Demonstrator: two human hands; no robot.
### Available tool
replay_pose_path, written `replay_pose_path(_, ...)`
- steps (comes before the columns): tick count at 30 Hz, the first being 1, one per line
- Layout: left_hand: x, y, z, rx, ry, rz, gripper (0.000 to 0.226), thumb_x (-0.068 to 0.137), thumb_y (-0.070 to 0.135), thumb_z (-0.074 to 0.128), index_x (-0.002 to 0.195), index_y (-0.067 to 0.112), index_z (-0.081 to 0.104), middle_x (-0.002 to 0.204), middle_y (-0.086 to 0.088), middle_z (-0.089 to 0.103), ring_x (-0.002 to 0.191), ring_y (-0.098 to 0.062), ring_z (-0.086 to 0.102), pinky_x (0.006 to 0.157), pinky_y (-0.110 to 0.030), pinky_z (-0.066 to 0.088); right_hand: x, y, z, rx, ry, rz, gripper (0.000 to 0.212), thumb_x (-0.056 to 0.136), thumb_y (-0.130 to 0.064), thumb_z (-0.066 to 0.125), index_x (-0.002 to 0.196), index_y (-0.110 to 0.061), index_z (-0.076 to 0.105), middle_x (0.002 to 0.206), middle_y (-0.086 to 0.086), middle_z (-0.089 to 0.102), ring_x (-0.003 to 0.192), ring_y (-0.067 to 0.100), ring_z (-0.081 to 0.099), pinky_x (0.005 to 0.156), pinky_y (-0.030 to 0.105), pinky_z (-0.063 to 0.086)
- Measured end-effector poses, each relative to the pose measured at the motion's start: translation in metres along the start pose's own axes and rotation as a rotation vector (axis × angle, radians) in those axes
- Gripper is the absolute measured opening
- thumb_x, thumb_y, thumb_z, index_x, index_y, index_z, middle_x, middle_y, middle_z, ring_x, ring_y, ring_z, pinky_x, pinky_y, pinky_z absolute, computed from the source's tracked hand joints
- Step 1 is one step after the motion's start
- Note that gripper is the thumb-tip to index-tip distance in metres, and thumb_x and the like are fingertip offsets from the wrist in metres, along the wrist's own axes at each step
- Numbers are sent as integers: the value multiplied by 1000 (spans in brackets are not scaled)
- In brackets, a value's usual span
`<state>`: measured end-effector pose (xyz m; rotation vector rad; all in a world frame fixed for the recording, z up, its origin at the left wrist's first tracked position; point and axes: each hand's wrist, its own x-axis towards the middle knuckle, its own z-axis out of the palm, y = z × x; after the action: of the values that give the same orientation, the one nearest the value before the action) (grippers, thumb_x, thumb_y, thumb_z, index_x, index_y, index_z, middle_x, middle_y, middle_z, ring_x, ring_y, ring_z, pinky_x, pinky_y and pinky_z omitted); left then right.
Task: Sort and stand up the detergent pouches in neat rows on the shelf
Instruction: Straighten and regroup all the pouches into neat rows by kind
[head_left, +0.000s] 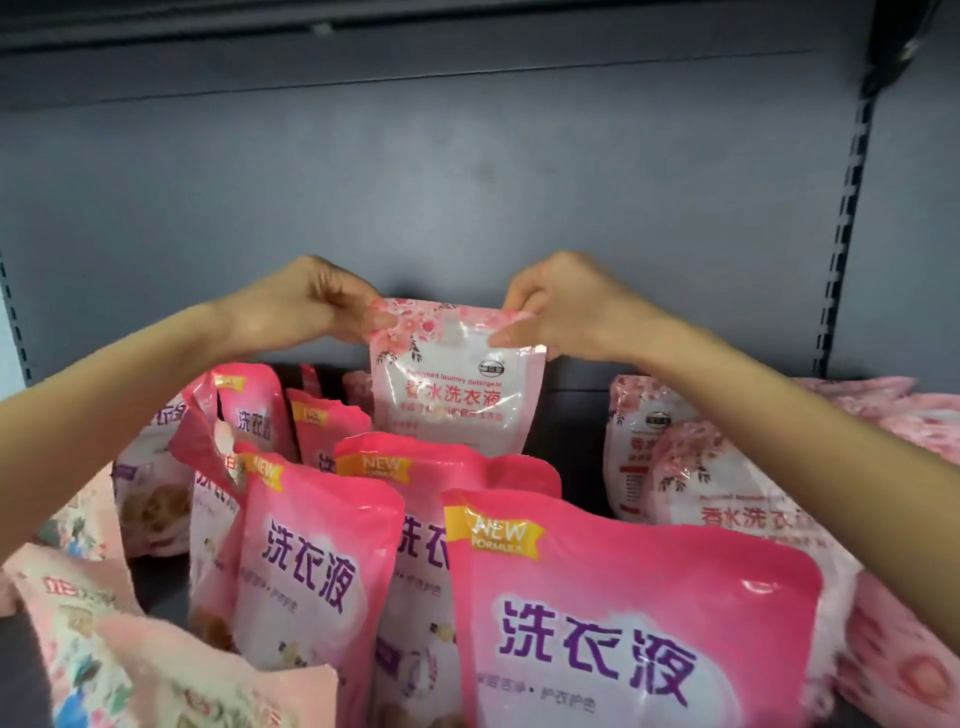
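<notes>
Pale pink blossom pouch (457, 384) pinched at top corners by left hand (306, 306) and right hand (566, 306), keeping it upright behind the hot-pink pouches (623, 613).

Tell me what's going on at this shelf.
A person is sorting detergent pouches. The left hand and right hand pinch the top corners of a pale pouch, holding it upright near the back of the shelf. Its bottom is hidden, so I can't tell if it is set down. In front of it, pink pouches stand in rows. More pale ones lie piled on the right, not yet stood up.
</notes>
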<state>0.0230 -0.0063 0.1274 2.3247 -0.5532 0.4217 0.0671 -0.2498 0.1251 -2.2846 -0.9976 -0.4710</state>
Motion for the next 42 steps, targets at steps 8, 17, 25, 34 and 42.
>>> replay_pose_path(8,10,36,25,-171,281,142,10,88,12,57,87,10,67,66,16,70,66,3,65,66,-14,55,-37,-17,-37,112,211,74,14,85,-8,66,73,-14,61,86,18,69,63,15,66,58,29,58)
replay_pose_path(17,7,77,47,-180,216,188,14,87,11,59,91,1,67,66,6,71,64,1,65,61,-12,53,-84,-14,-66,224,338,113,16,83,-9,68,71,-14,58,64,5,62,51,2,57,49,15,50)
replay_pose_path(25,10,116,74,-177,24,117,27,72,20,65,89,-1,68,77,-7,73,69,-11,68,68,-21,57,-122,15,-96,244,351,116,9,82,-13,69,76,-12,63,76,18,68,65,19,60,64,34,55)
replay_pose_path(34,14,153,117,-99,-170,53,21,69,14,67,89,6,69,75,-5,74,66,-12,70,62,-16,55,-165,52,-117,290,254,152,6,80,-10,70,77,-7,65,69,9,65,51,4,57,51,16,50)
replay_pose_path(42,22,170,147,10,-412,-22,14,70,11,68,83,5,69,79,-10,73,70,-17,70,65,-22,56,-195,76,-125,245,158,182,4,78,-8,71,78,-8,67,73,15,65,63,21,56,59,28,52)
